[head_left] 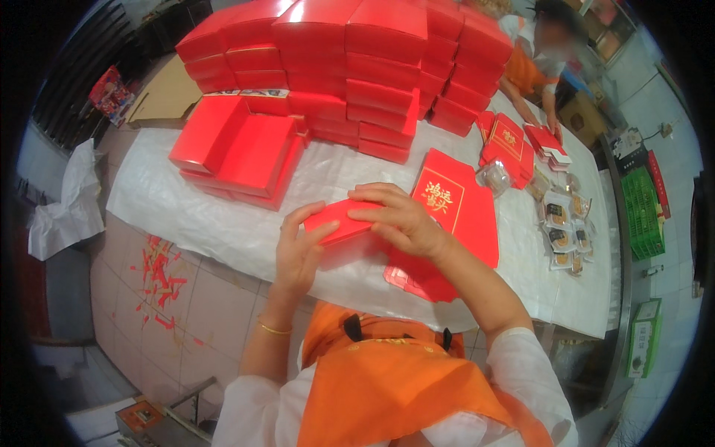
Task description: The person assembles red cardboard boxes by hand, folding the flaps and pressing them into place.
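A small red cardboard box (350,249) stands near the front edge of the table between my two hands. My left hand (298,246) grips its left end, thumb on the top and the other fingers along the far side. Lying over the right part of its top is my right hand (402,217), with the fingers bent round the far edge and the thumb nearer me. Beside my right hand is a stack of flat red box blanks (469,220) with gold printing, partly hidden by my right forearm.
Red boxes (313,45) are piled high at the back, with more boxes (257,156) at the left. Small wrapped packs (560,223) lie right on the white-covered table (149,179). A co-worker (532,67) handles red card at the far right. Red scraps (160,283) litter the floor.
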{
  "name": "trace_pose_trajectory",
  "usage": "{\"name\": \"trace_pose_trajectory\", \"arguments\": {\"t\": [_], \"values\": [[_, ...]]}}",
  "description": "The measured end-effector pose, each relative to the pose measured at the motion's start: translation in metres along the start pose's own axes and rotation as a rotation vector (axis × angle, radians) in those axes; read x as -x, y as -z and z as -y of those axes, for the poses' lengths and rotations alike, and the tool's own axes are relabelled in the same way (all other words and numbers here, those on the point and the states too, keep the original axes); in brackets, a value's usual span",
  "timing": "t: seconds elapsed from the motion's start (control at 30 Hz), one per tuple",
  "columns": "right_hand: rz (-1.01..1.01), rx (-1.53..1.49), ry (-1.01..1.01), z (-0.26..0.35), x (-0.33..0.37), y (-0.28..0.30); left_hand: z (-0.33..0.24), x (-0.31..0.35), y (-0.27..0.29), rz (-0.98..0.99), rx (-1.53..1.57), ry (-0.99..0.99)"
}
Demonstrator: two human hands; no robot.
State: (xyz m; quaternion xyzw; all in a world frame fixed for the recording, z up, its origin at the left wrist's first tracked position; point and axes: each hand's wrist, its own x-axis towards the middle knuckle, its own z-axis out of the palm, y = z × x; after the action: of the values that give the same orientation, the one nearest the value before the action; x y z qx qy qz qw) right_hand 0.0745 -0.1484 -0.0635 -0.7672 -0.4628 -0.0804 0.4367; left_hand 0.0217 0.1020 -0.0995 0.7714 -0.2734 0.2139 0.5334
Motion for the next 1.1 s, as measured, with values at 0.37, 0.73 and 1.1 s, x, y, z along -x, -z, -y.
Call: {"name": "trace_pose_trajectory", "arguments": {"t": [0.37,0.73,1.1], "values": [[0.066,0.194,0.2,-0.008,0.003,0.012,-0.005,0.001,0.006,0.097,-0.288,-0.109],[-0.148,-0.227,-0.141,-0.002,0.007,0.011,0.001,-0.004,-0.005,-0.019,-0.12,-0.02],[-0.186,-0.362,-0.283,-0.002,0.002,0.009,0.007,-0.008,-0.007,-0.048,-0.08,-0.017]]}}
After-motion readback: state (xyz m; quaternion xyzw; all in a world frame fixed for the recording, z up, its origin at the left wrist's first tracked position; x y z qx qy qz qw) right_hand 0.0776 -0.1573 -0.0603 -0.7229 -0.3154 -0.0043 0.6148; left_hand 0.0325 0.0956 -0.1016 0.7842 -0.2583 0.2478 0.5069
